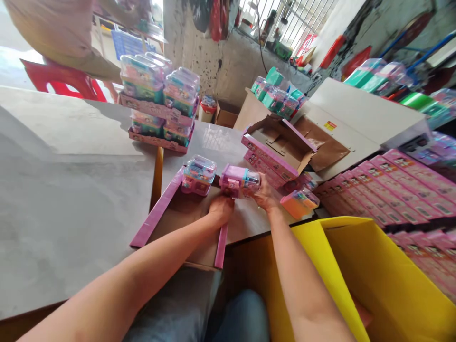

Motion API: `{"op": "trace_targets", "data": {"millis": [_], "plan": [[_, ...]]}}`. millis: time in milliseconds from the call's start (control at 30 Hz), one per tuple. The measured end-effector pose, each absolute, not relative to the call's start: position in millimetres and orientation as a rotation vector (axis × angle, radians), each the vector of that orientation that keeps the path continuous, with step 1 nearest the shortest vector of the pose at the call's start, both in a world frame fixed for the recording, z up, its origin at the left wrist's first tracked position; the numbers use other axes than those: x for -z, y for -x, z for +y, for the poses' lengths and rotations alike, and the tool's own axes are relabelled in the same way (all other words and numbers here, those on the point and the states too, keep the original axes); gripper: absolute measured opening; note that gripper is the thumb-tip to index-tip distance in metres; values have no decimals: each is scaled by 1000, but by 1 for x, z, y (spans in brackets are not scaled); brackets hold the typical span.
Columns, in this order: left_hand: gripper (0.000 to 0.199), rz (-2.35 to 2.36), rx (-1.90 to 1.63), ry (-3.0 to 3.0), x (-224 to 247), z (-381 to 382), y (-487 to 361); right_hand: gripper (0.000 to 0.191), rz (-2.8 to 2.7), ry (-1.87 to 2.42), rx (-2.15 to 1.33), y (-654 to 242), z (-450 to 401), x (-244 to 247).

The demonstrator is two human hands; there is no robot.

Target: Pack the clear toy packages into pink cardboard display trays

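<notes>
1. One pink case (231, 180) sits at the tray's (157, 209) right edge, long axis sideways.
2. Right hand (263, 193) wraps its clear end.
3. Left hand (222, 210) curls just below; I can't tell its hold.

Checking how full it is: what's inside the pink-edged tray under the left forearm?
A pink container with a clear lid sits at the far end of the tray; brown floor shows nearer. The left forearm hides part of it.

Workshop: worktable (89, 199), lined-up pink cartons (388, 187), barred window (309, 19).
</notes>
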State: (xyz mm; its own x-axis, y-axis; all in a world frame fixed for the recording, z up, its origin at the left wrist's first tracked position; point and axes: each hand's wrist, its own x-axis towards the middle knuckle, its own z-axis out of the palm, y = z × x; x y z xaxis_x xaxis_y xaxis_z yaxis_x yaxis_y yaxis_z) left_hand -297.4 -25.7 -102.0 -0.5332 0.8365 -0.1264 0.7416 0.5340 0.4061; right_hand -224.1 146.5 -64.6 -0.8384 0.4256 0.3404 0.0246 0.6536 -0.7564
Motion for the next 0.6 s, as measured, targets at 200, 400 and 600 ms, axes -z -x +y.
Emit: {"op": "trace_targets", "data": {"millis": [200, 400, 600], "plan": [[41, 2359, -305, -1531, 68, -62, 299, 90, -2809, 248, -488, 233, 139, 35], [41, 2691, -563, -2073, 5, -108, 370, 106, -2971, 186, 82, 242, 109, 11], [101, 2615, -90, -2090, 9, -94, 449, 64, -3104, -165, 446, 261, 66, 4]]}}
